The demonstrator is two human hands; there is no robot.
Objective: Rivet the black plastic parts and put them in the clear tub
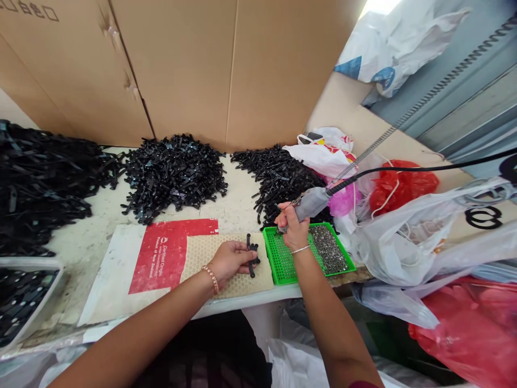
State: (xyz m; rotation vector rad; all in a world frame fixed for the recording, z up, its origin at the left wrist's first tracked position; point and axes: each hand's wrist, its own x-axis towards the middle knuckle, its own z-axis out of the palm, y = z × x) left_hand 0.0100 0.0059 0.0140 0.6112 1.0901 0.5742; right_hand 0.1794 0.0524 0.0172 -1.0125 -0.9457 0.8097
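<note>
In my left hand (232, 261) are small black plastic parts (251, 256), pinched over a tan honeycomb-patterned mat (197, 248). One of them is a narrow strip with rounded ends. My right hand (294, 229) is wrapped round a grey electric screwdriver (313, 203), whose cord and coiled spring run up to the right. The screwdriver's tip points down over a green perforated tray (278, 264). Small metal screws (329, 250) fill the right side of that tray, and others sit in its holes.
Black part piles (173, 172) line the back below a cardboard panel (181, 64). A white bin (60, 272) of black parts stands at the left. A red-and-white sheet (157, 258) lies beside the mat. Plastic bags, including a red one (404, 186), crowd the right.
</note>
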